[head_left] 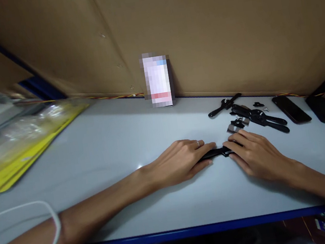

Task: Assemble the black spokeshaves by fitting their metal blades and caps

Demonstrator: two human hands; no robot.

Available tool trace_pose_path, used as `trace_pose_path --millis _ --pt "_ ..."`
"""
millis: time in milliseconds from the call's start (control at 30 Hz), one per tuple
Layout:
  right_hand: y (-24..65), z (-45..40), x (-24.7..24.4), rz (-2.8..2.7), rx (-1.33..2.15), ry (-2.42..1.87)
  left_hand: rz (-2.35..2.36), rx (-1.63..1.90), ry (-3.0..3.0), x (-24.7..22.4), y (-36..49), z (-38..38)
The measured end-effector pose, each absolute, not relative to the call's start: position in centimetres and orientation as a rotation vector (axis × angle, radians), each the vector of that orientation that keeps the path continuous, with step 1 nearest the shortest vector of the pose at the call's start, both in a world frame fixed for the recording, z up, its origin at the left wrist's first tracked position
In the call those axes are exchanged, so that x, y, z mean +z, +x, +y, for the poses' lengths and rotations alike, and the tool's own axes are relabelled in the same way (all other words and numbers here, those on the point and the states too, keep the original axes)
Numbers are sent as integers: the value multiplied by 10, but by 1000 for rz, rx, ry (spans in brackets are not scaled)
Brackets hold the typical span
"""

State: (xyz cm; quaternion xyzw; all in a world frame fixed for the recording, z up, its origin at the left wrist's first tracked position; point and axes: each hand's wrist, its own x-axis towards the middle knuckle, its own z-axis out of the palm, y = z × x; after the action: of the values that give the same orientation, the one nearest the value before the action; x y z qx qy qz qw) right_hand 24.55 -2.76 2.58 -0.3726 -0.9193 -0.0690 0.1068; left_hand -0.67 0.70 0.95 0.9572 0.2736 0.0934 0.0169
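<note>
Head view: nearest, a white cable (56, 223) crosses the left arm (102, 212) above the table (151, 213). Further in, the left hand (184, 158) grips one end of a black tool (215, 153), fingers above, thumb below; the right hand (252, 152) curls over the other end. The tool lies crosswise between them, apparently held at both ends for steadiness; whether it rests on the tabletop cannot be told. Just beyond the right hand sit more black tools (257, 115) and metal plates (232, 128), presumably grouped for easy reach. A phone (292, 109) lies flat to their right, seemingly set aside. Farthest, an obscured panel (159, 82) stands near the wall (227, 26), likely upright to face the worker.
</note>
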Motion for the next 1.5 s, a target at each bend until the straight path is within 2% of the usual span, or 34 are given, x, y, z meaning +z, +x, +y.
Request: trace_pose_path --millis 100,300,467,600,867,1200,1500 --pt "251 -24 25 -2722 -288 -1202 873 277 2984 10 -6 6" --pt "262 -8 22 -2644 -236 -1366 893 272 2959 12 -4 6" --pt "267 0 21 -2584 -395 -1522 897 236 2954 12 -4 6" --pt "272 7 23 -2511 -419 -1498 891 239 2978 12 -2 5" --pt "271 93 43 -2494 -300 -1576 847 255 3048 13 1 7" --pt "257 178 47 -2764 -29 -1426 699 476 3160 7 11 15" --pt "185 162 47 -2857 36 -1042 512 631 3255 5 16 8"
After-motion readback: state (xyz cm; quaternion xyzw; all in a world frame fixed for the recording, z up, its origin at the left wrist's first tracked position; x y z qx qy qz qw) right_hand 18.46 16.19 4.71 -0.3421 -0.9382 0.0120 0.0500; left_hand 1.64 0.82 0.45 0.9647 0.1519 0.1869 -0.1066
